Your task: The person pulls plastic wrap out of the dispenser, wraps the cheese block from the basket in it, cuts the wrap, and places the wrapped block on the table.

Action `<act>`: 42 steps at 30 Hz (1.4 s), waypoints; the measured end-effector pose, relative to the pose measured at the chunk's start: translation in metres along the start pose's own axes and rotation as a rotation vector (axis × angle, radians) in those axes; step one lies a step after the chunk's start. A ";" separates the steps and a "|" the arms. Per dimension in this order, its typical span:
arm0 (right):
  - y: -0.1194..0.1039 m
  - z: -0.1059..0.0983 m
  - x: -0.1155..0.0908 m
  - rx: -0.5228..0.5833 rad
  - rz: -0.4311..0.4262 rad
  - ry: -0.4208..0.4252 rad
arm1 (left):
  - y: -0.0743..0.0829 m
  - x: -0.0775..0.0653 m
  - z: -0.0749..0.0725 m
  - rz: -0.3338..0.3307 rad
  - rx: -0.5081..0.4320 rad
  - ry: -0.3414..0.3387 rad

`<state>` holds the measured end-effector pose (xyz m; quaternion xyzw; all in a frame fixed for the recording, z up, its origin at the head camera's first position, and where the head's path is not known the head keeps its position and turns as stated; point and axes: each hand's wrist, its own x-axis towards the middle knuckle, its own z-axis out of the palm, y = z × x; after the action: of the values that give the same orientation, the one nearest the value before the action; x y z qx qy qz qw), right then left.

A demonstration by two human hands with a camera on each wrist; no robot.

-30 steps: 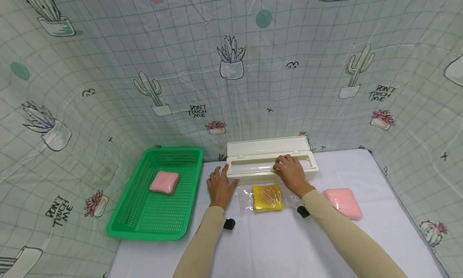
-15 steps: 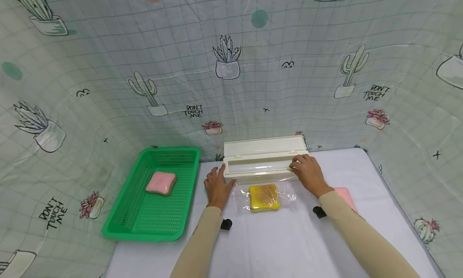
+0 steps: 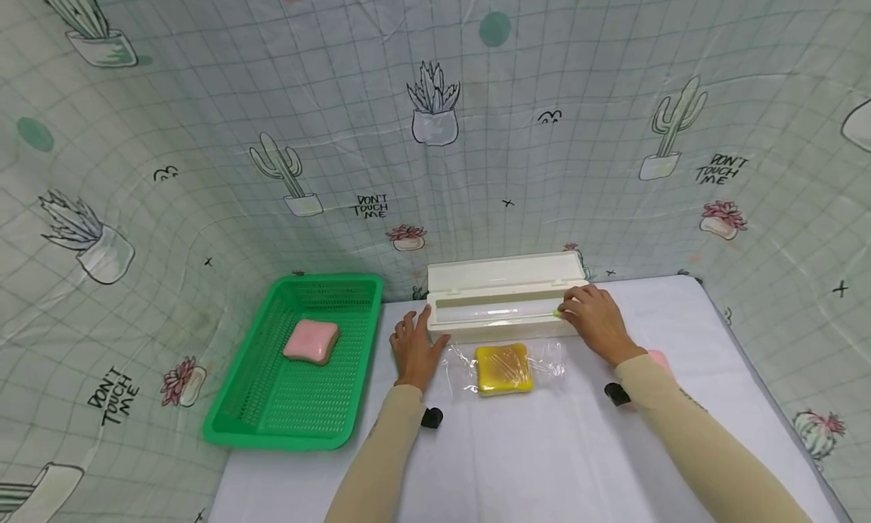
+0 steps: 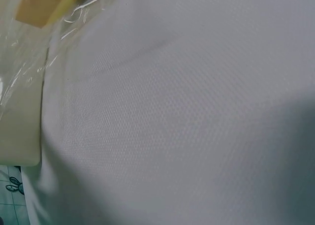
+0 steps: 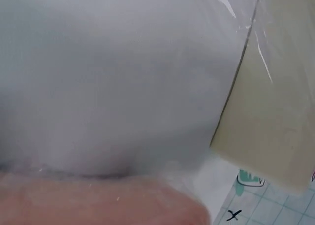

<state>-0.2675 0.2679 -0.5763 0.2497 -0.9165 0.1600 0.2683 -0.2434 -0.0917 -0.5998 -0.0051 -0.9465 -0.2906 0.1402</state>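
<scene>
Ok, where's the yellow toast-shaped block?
In the head view, the yellow toast-shaped block lies right of centre, under clear plastic film, in front of the open white dispenser.

Tabletop booth [image 3: 354, 100] — draped cloth [image 3: 517, 160] (cactus-printed)

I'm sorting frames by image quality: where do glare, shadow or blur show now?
Head: things look fairly sharp, with small glints on the plastic wrap; left wrist: bright streaks on the same wrap, a dark shadow at the right edge of the white cloth; right wrist: the cloth looks hazy, and white streaks shine where wrap overlies the box.
</scene>
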 end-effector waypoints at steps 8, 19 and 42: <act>0.015 -0.013 -0.011 0.007 0.020 0.070 | -0.001 0.001 -0.001 -0.005 0.009 -0.006; 0.037 -0.026 -0.021 -0.017 0.045 0.057 | -0.001 0.002 -0.004 0.004 0.032 -0.010; -0.019 0.002 -0.018 0.044 0.113 -0.064 | 0.006 -0.020 -0.008 0.269 -0.174 0.054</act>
<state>-0.2444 0.2579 -0.5851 0.2086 -0.9335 0.1870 0.2236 -0.2213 -0.0892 -0.5959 -0.1363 -0.9044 -0.3502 0.2023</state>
